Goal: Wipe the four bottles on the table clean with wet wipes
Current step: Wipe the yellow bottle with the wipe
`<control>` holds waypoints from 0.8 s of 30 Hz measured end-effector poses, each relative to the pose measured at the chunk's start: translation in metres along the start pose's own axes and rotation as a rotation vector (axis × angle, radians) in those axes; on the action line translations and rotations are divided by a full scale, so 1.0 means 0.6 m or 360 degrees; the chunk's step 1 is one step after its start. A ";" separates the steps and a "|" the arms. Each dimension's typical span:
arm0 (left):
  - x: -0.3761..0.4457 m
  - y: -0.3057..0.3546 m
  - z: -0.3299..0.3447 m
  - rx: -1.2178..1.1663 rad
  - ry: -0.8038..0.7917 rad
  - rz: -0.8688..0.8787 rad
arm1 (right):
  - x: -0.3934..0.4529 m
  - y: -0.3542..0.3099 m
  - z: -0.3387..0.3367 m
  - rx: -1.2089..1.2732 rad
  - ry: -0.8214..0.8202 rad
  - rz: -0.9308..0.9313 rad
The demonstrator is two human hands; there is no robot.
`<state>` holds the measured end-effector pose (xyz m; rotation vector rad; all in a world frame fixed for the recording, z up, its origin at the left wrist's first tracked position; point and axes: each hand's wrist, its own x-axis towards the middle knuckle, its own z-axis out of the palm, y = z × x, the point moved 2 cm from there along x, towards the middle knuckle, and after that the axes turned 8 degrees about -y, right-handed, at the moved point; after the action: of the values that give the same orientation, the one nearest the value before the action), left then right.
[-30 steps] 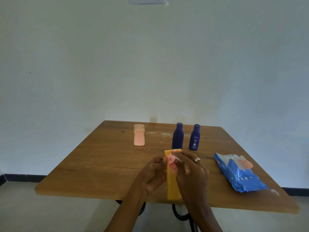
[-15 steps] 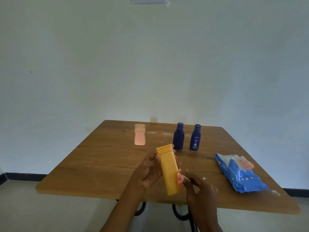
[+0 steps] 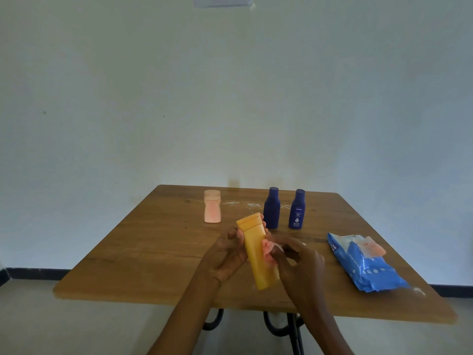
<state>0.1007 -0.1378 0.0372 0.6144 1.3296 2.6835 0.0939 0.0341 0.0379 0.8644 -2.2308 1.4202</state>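
Note:
My left hand [image 3: 226, 254] grips a yellow-orange tube bottle [image 3: 257, 249] above the table's near half, cap end up and tilted to the left. My right hand [image 3: 298, 263] pinches a crumpled pinkish wet wipe [image 3: 267, 248] against the tube's right side, about halfway up. A pale pink bottle [image 3: 212, 206] stands at the back left. Two dark blue bottles stand side by side behind the tube, one plain [image 3: 271, 208] and one with a white label [image 3: 297, 209].
A blue pack of wet wipes [image 3: 366, 262] lies at the right of the wooden table [image 3: 143, 254], with a wipe sticking out of its top. White smears mark the tabletop between the pink and blue bottles. A plain wall is behind.
The right hand with the wipe slid from the tube's top down to its lower end, then came back up to the middle. The tube tilted to the left in my left hand.

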 end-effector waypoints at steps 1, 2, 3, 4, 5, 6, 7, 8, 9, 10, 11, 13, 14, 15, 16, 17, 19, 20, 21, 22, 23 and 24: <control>0.001 0.000 -0.002 0.0013 -0.0003 0.0014 | -0.009 0.008 0.001 -0.0015 -0.0027 0.0032; 0.000 0.000 -0.004 0.0022 0.0007 0.0018 | -0.019 0.017 0.001 -0.0032 -0.0050 0.0068; 0.000 0.000 -0.007 0.0023 0.0017 0.0021 | -0.031 0.027 0.002 -0.0032 -0.0067 0.0099; 0.000 0.000 -0.010 0.0014 0.0012 0.0026 | -0.042 0.036 0.002 -0.0023 -0.0079 0.0133; 0.000 0.000 -0.012 -0.0004 0.0002 0.0035 | -0.053 0.042 0.002 0.0001 -0.0079 0.0168; 0.000 0.001 -0.012 -0.0028 -0.0004 0.0044 | -0.061 0.046 0.003 0.0025 -0.0064 0.0198; 0.001 0.001 -0.012 -0.0046 0.0006 0.0053 | -0.068 0.047 0.003 0.0048 -0.0039 0.0211; 0.004 0.000 -0.012 -0.0065 0.0016 0.0060 | -0.073 0.048 0.004 0.0055 -0.0003 0.0215; 0.007 -0.001 -0.013 -0.0089 0.0015 0.0073 | -0.076 0.049 0.005 0.0039 0.0048 0.0202; 0.009 -0.002 -0.014 -0.0115 0.0008 0.0087 | -0.078 0.049 0.005 -0.0007 0.0111 0.0166; 0.012 -0.004 -0.016 -0.0137 0.0015 0.0103 | -0.079 0.049 0.006 -0.0065 0.0174 0.0111; 0.016 -0.005 -0.015 -0.0156 0.0043 0.0110 | -0.084 0.048 0.010 -0.0183 0.0263 -0.0029; 0.017 -0.006 -0.013 -0.0147 0.0064 0.0099 | -0.087 0.047 0.014 -0.0236 0.0264 -0.0117; 0.018 -0.008 -0.011 -0.0126 0.0087 0.0077 | -0.091 0.046 0.020 -0.0273 0.0245 -0.0201; 0.018 -0.010 -0.009 -0.0104 0.0113 0.0045 | -0.095 0.044 0.028 -0.0297 0.0222 -0.0256; 0.018 -0.013 -0.010 -0.0091 0.0136 0.0013 | -0.100 0.042 0.035 -0.0313 0.0205 -0.0282; 0.017 -0.018 -0.010 -0.0096 0.0200 -0.0039 | -0.106 0.041 0.046 -0.0334 0.0181 -0.0281; 0.015 -0.018 -0.010 -0.0108 0.0236 -0.0042 | -0.106 0.040 0.049 -0.0343 0.0175 -0.0278; 0.014 -0.019 -0.011 -0.0120 0.0270 -0.0045 | -0.105 0.038 0.050 -0.0347 0.0169 -0.0280; 0.012 -0.019 -0.009 -0.0107 0.0291 -0.0054 | -0.102 0.035 0.050 -0.0343 0.0159 -0.0284; 0.010 -0.020 -0.005 -0.0060 0.0306 -0.0067 | -0.098 0.032 0.049 -0.0336 0.0149 -0.0288; 0.008 -0.021 0.001 0.0007 0.0322 -0.0090 | -0.090 0.026 0.046 -0.0324 0.0150 -0.0278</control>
<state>0.0950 -0.1283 0.0293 0.3069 1.3752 2.7577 0.1249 0.0305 -0.0166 0.8795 -2.1272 1.1102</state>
